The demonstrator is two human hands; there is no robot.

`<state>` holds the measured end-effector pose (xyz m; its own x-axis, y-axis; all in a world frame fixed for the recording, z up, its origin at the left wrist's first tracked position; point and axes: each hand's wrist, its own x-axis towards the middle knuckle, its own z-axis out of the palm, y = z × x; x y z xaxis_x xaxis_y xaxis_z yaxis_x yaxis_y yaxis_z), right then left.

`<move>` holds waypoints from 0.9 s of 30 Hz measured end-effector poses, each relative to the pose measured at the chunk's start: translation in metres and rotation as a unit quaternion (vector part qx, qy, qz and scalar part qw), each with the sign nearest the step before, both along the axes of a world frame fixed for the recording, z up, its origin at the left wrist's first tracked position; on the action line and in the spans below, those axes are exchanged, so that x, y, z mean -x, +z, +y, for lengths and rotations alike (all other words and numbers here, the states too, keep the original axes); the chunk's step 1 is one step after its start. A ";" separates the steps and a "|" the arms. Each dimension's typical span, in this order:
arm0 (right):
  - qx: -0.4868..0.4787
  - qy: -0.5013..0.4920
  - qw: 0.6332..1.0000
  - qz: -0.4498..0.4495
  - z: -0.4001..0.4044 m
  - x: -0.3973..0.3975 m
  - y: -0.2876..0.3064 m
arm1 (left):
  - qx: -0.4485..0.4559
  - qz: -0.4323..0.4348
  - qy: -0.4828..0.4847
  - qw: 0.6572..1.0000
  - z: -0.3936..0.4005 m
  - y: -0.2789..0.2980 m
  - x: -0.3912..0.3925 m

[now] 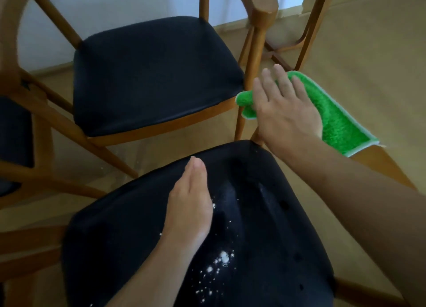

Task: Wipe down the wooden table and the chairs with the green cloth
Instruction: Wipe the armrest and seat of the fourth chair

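Observation:
A wooden chair with a black seat (265, 226) fills the lower middle of the head view. White crumbs (222, 258) lie scattered on it. My left hand (189, 198) rests edge-on upon the seat with straight fingers, just left of the crumbs. My right hand (283, 108) lies flat on the green cloth (336, 127), fingers straight, over the chair's wooden armrest (387, 166) at the right. The cloth has a white trim and sticks out on both sides of the hand.
A second wooden chair with a black seat (156, 76) stands just behind, its front leg (253, 53) close to my right hand. Part of a third chair (13, 131) shows at the left edge. Wooden table legs (309, 30) stand at the upper right on the pale floor.

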<state>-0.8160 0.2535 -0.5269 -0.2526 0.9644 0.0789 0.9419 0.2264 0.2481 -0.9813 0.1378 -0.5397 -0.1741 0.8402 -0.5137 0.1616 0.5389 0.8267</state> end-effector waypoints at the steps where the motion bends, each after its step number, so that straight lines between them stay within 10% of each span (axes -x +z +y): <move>1: -0.017 0.028 0.999 0.013 -0.007 -0.002 -0.004 | 0.005 0.025 0.006 1.000 -0.001 -0.004 0.016; 8: 0.267 -0.030 0.925 0.270 -0.061 0.018 -0.078 | 0.142 0.263 -0.075 0.951 -0.011 -0.048 0.117; 18: 0.240 -0.081 0.948 0.193 -0.090 0.037 -0.150 | 0.330 0.471 -0.441 0.688 -0.023 -0.070 0.173; 27: 0.299 0.137 0.929 0.171 -0.201 0.142 -0.148 | 0.370 0.481 -0.448 0.657 -0.003 -0.076 0.165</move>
<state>-0.9577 0.0524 -0.6747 -0.5541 0.7645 -0.3294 0.8290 0.4707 -0.3020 -1.1464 0.1346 -0.6161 -0.3229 0.4100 -0.8530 0.9434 0.0676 -0.3246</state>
